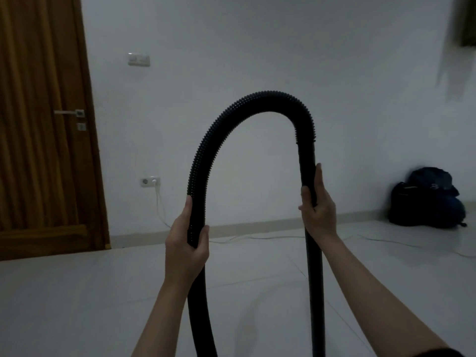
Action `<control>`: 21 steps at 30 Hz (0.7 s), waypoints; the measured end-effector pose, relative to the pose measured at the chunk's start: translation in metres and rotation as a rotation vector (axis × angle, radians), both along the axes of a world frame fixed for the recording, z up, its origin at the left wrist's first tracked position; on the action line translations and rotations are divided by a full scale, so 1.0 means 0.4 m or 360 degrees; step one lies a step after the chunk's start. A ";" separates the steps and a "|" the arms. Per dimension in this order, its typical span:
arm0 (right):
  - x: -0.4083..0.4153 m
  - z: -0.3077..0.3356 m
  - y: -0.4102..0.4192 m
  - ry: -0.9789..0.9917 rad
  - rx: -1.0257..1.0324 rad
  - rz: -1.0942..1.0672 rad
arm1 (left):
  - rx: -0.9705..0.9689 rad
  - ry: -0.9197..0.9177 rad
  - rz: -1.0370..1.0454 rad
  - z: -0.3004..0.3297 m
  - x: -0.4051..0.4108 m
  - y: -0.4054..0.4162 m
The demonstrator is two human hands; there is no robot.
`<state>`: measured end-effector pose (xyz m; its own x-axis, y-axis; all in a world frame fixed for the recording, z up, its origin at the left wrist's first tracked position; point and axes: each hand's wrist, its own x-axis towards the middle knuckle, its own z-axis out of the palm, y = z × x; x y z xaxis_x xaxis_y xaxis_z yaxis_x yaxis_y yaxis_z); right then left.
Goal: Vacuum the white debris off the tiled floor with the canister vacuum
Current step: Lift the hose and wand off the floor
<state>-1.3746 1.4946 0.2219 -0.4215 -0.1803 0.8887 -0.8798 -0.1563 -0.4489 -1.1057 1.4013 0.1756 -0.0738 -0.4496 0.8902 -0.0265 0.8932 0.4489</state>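
Above the tiled floor (pixel 77 292): black hose (pixel 231 119), arched upward between both hands. Left hand (pixel 186 243) fingers wrapped round the ribbed run; right hand (pixel 318 207) fingers wrapped round the rigid tube (pixel 313 279), whose long axis drops near-vertically toward the floor. Nozzle, canister and debris out of view.

Both forearms reach forward and up, bare to the elbow. The left hand (pixel 186 243) is raised with its fingers and thumb curled round the ribbed hose (pixel 206 148). The right hand (pixel 319 210), slightly higher, grips the smooth tube (pixel 307 161), thumb pointing up along it.
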 end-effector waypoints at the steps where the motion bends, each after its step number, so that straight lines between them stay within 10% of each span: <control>1: -0.004 -0.033 0.001 0.0020 0.0030 0.0028 | 0.0051 0.0039 0.0001 -0.014 -0.004 -0.001; 12: -0.091 -0.435 -0.025 -0.0184 0.0345 -0.0126 | 0.0531 -0.0010 0.0034 -0.303 -0.020 -0.025; 21: -0.031 -0.373 -0.106 -0.0137 0.0073 -0.0048 | 0.0406 -0.0060 -0.0098 -0.279 -0.053 -0.037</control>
